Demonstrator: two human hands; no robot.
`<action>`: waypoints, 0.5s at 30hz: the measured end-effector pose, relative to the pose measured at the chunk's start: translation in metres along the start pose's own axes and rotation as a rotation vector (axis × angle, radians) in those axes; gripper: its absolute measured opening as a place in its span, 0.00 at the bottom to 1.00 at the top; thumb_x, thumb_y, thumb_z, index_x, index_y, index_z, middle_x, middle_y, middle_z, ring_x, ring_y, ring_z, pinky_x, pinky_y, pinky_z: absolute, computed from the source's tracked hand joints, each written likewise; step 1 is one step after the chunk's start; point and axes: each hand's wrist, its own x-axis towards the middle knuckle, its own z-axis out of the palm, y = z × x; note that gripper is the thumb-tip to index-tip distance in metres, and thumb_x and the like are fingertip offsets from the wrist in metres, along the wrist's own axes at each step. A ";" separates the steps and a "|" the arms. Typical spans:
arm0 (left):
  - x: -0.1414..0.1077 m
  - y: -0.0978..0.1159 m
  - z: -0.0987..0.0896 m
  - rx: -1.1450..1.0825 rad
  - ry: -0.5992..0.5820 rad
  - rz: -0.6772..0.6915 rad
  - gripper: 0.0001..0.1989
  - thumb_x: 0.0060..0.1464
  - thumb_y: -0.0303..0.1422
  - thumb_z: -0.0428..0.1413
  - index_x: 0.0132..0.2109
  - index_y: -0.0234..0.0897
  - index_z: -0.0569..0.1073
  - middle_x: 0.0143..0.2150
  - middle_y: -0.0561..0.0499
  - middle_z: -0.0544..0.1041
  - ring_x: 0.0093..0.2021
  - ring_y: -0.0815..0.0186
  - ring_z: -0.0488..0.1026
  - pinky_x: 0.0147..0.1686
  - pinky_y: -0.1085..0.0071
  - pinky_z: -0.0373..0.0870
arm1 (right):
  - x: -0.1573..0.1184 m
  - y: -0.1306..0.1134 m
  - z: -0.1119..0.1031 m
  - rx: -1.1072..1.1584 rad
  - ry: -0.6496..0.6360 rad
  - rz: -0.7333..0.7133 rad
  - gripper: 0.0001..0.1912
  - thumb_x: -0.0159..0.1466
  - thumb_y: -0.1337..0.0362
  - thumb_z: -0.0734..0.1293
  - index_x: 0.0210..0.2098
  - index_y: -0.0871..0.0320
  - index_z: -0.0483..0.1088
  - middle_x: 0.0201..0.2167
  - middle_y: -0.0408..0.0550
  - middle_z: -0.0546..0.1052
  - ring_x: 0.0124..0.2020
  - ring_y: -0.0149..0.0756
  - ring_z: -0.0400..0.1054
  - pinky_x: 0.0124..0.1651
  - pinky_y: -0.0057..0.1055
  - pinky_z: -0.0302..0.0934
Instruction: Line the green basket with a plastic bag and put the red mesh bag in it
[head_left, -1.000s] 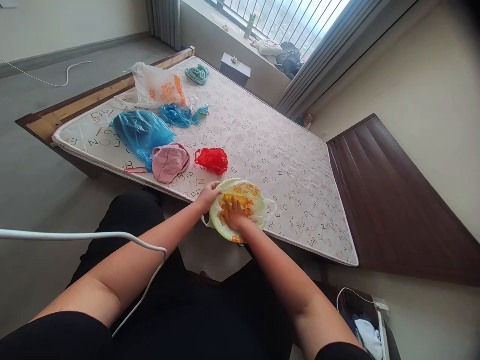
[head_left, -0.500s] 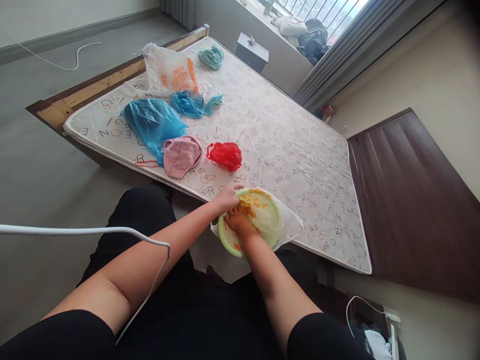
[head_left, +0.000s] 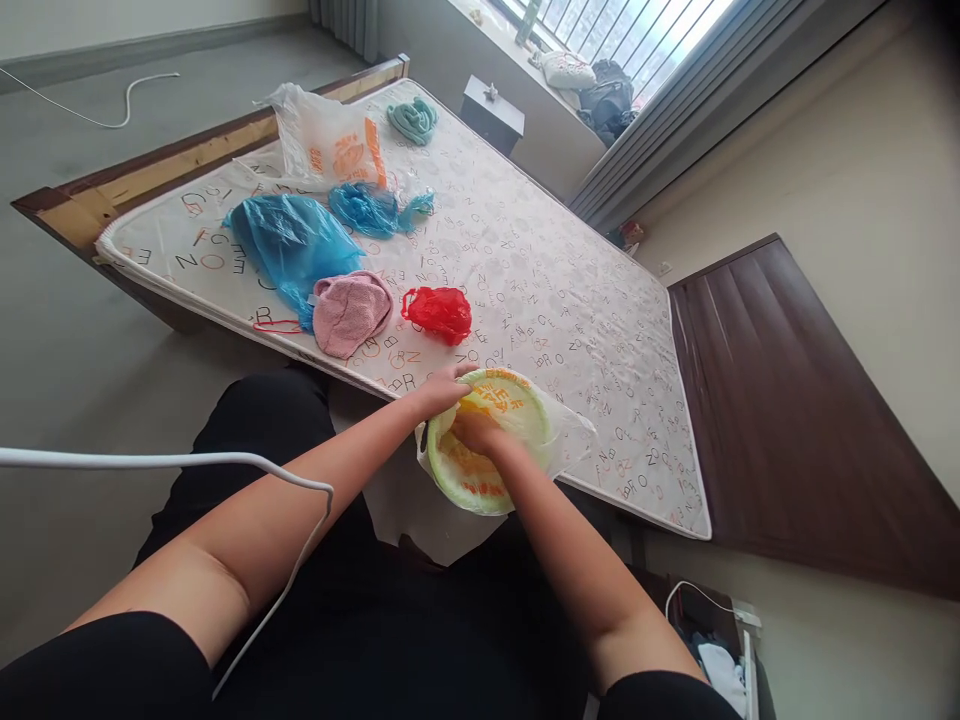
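Note:
A round, light green basin (head_left: 525,400) inside a thin white plastic bag (head_left: 574,430) with orange print is at the near edge of the mattress, above my lap. My left hand (head_left: 448,388) is closed on the upper left rim of the basin and the bag. Over the middle of the basin, my right hand (head_left: 475,432) reaches down at the yellow-orange part of the bag; its fingers are partly hidden and blurred. A red plastic bag (head_left: 441,314) and a pink cloth (head_left: 351,312) lie just beyond, on the mattress.
On the mattress (head_left: 525,270) also lie blue bags (head_left: 292,240), a white bag with orange print (head_left: 322,140) and a green cloth (head_left: 412,120). A white cable (head_left: 225,459) crosses my left arm. Beyond the bed is a small bedside table (head_left: 491,110); a dark headboard (head_left: 810,400) stands right.
The view has shifted, so the bed appears farther left. My right hand has moved within the basin, its fingers now more tucked in, and the basin's face shows more fully.

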 end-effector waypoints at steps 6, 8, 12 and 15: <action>0.001 0.000 -0.003 0.043 -0.007 0.008 0.26 0.46 0.23 0.58 0.54 0.38 0.80 0.50 0.49 0.82 0.51 0.55 0.78 0.54 0.66 0.72 | -0.054 0.026 -0.076 -0.181 0.452 0.027 0.27 0.70 0.53 0.57 0.66 0.55 0.64 0.71 0.53 0.60 0.75 0.48 0.44 0.74 0.54 0.35; 0.003 -0.001 -0.004 0.058 -0.034 0.012 0.24 0.47 0.26 0.61 0.54 0.38 0.80 0.50 0.49 0.82 0.50 0.56 0.78 0.52 0.66 0.72 | -0.062 0.049 -0.079 0.015 0.475 0.139 0.34 0.70 0.46 0.55 0.70 0.57 0.58 0.71 0.56 0.60 0.73 0.47 0.50 0.73 0.52 0.43; 0.011 -0.003 -0.013 0.095 -0.014 0.010 0.23 0.47 0.32 0.64 0.53 0.37 0.80 0.48 0.47 0.83 0.47 0.55 0.79 0.50 0.64 0.74 | -0.063 0.089 -0.068 0.531 0.332 0.396 0.49 0.68 0.39 0.31 0.70 0.61 0.55 0.61 0.60 0.73 0.62 0.46 0.68 0.63 0.50 0.61; 0.007 0.004 -0.022 0.151 0.083 0.042 0.26 0.48 0.35 0.65 0.55 0.35 0.78 0.51 0.43 0.81 0.50 0.52 0.78 0.51 0.61 0.74 | -0.070 0.101 -0.062 0.722 0.481 0.428 0.50 0.68 0.39 0.30 0.69 0.62 0.58 0.66 0.60 0.68 0.66 0.44 0.64 0.64 0.48 0.60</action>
